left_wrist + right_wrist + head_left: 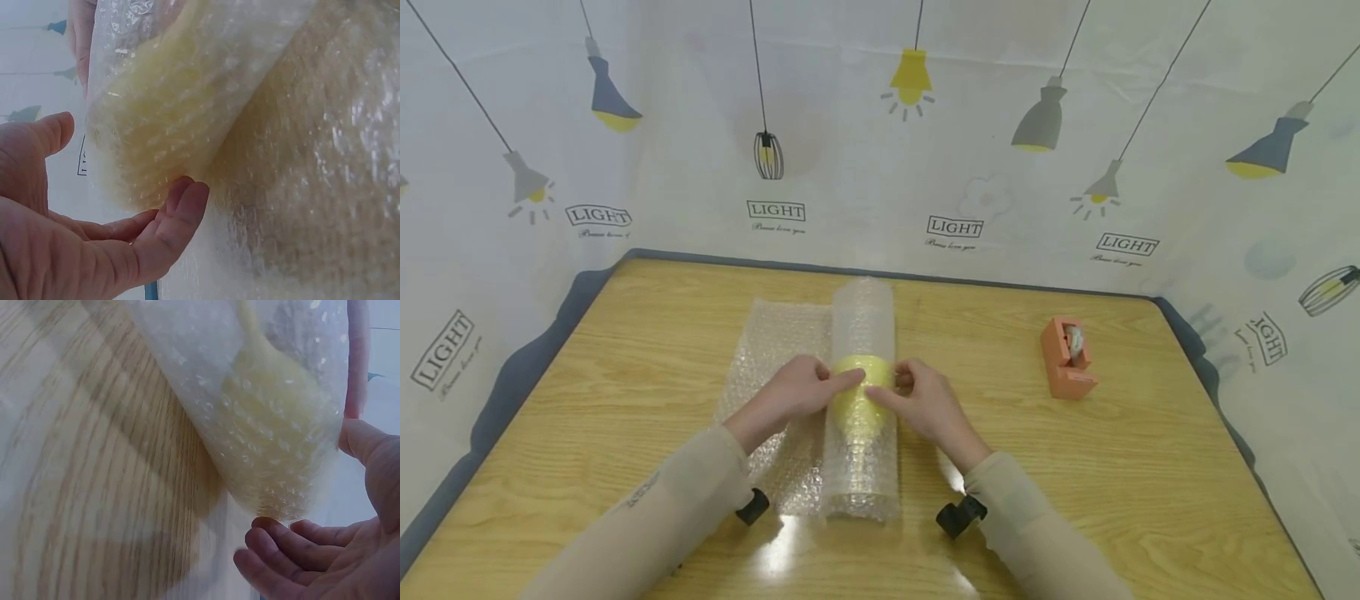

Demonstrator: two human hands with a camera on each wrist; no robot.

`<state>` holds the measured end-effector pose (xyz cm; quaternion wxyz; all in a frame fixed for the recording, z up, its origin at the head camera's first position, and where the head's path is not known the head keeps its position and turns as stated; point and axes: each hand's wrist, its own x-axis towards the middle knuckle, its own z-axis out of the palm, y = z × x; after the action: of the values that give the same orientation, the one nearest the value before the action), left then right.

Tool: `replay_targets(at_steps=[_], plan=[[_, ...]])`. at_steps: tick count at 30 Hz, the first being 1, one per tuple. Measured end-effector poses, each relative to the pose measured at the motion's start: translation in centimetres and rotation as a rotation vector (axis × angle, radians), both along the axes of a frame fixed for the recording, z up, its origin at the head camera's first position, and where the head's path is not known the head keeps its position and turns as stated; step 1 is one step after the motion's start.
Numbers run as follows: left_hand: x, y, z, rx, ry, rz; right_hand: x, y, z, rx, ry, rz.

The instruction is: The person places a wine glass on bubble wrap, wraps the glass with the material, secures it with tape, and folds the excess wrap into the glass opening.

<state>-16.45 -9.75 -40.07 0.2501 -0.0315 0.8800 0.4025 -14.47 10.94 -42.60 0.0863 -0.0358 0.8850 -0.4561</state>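
Observation:
A yellow goblet-shaped object (859, 406), with a wide bowl and narrow stem, lies inside a roll of clear bubble wrap (865, 321). My left hand (808, 385) is at the roll's left side, its thumb over the top and its fingers curved at the side. From the right, my right hand (928, 400) holds the roll, thumb on top and fingers bent along the edge. In the left wrist view, the fingertips (194, 203) meet the underside of the wrap around the yellow bowl. The right wrist view shows the stem (247, 322) through the plastic.
A flat stretch of bubble wrap (786, 333) extends left from the roll on the wooden table (985, 333). An orange tape dispenser (1067, 358) with a tape roll stands to the right. Behind the table hangs a lamp-patterned cloth (850, 167).

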Motion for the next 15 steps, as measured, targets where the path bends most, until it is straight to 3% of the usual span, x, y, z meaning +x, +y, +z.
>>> replay_targets(at_steps=[15], plan=[[-0.7, 0.5, -0.1, -0.077, -0.015, 0.013, 0.3, -1.1, 0.2, 0.023, 0.043, 0.015]])
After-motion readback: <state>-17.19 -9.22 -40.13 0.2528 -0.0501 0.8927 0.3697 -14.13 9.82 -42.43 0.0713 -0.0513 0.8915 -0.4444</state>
